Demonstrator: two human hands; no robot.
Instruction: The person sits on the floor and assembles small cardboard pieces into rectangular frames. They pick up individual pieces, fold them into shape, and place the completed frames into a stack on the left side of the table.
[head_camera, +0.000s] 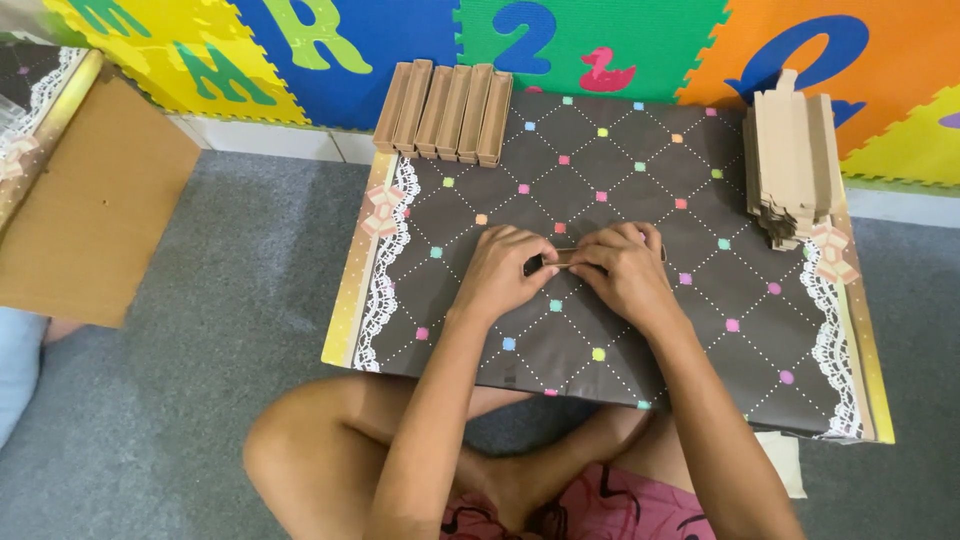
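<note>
Your left hand (503, 272) and right hand (624, 270) pinch a small cardboard strip (562, 258) at the brown board's (640, 180) centre.

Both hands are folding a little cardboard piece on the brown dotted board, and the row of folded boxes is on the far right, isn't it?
Not quite. The head view shows the row of folded boxes at the far left of the board; the flat stack is on the right. Both the left hand and right hand do hold the cardboard piece.

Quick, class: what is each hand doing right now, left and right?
Left hand: closed on the cardboard strip.
Right hand: closed on the same strip.
</note>
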